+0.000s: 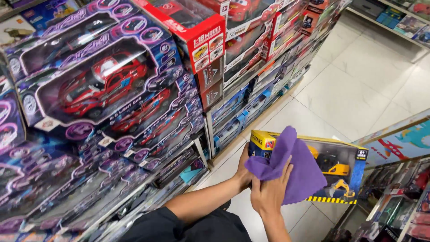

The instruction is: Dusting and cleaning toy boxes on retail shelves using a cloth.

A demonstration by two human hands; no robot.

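Your right hand [270,192] is nearest to you, low in the view, its fingers spread flat and pressing a purple cloth [291,166] against the front of a toy box [340,168]. The cloth is bunched at the hand and drapes over the left half of the box's clear window. Your left hand [243,172] is just behind it, wrapped around the box's left end and holding it up above the floor; only the wrist and the back of the hand show, the fingers hidden behind the box.

The box is yellow and blue with a yellow digger visible through its window and a black-and-yellow striped strip along the bottom edge. It tilts slightly, in the air to the right of the shelves.

Further out, on your left, stacked purple boxes with red toy cars [103,83] fill the shelf, and red car boxes [197,31] sit beyond them. White floor tiles [358,76] stretch away down the aisle.
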